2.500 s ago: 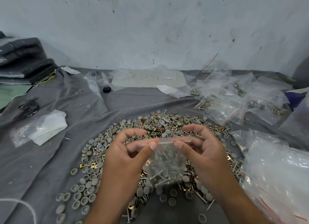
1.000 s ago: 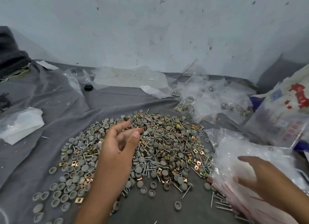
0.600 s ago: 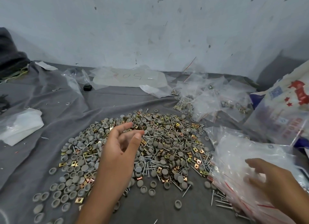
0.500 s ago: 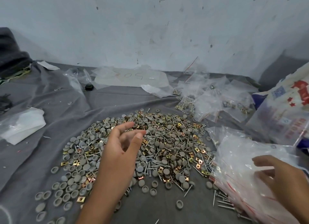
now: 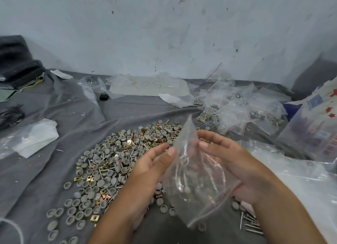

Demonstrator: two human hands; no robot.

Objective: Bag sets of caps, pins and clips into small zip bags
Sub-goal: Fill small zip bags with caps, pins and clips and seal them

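Both hands have come together since a moment ago, and now an empty zip bag hangs between them. Before, the right hand was over on the stack of bags and the left hand floated over the pile.

From the head camera: the right hand holds the bag, with its fingers curled round the far side and the thumb on the near side. The left hand has almost straight fingers, and its thumb tip just touches the bag's left edge. I cannot tell if it pinches yet. Nothing seems to be in the bag.

Under and beyond the fingers lies the pile of caps, pins and clips on the gray cloth. Some loose pins lie below the right wrist. Filled bags sit far past the fingers, and the stack of empty bags is just right of the right hand.

What could go wrong: the bag is thin and slippery, so the mouth may stay stuck shut if the fingers only slide on it. If the bag hangs crooked, small parts could miss the mouth and drop back in the pile. Sharp pins could poke through the plastic.
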